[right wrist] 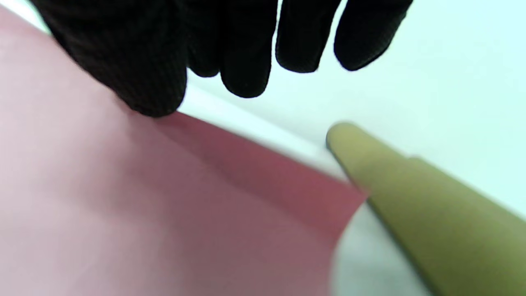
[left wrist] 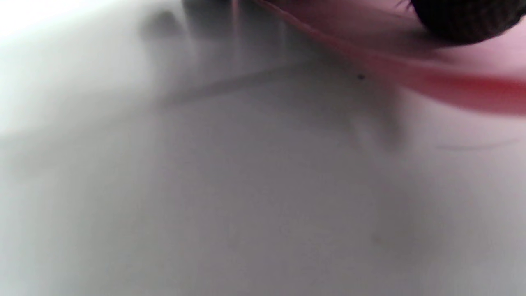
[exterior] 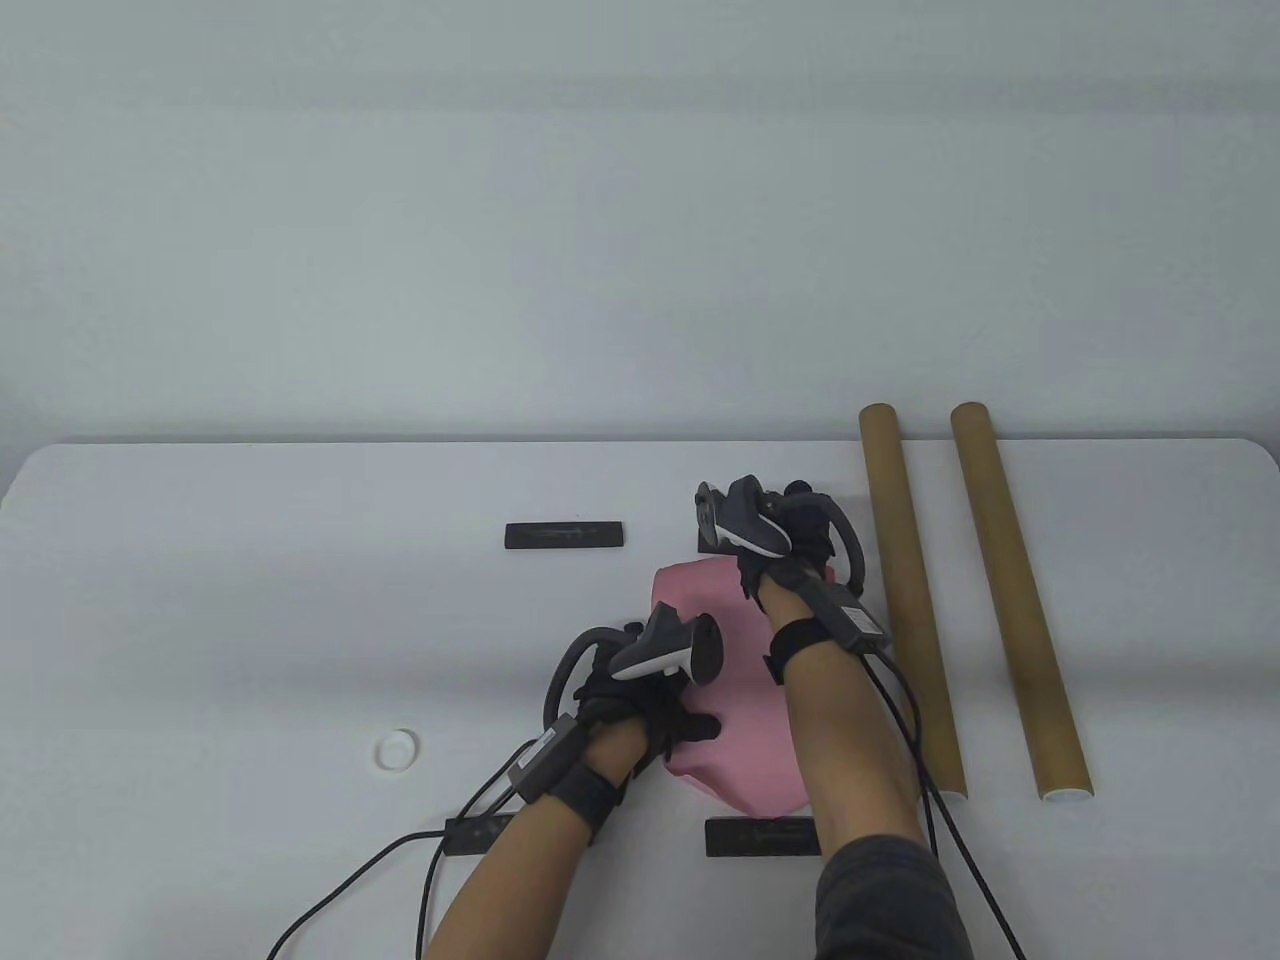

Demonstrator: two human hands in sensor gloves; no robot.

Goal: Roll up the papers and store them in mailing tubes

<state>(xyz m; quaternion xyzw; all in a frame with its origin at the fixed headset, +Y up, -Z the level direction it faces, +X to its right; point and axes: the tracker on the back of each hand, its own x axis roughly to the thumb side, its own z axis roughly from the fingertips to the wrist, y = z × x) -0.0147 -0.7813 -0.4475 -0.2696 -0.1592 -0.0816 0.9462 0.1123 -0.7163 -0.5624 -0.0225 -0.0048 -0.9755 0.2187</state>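
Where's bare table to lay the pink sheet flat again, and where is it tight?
Bare: the table left of the left hand, between the far black bar and the white cap. Tight: the pink paper, held by both hands, lies right beside the two tubes, right hand at its far end.

wall (exterior: 600,200): plain pale grey | table (exterior: 200,600): white, rounded far corners | light: soft, even
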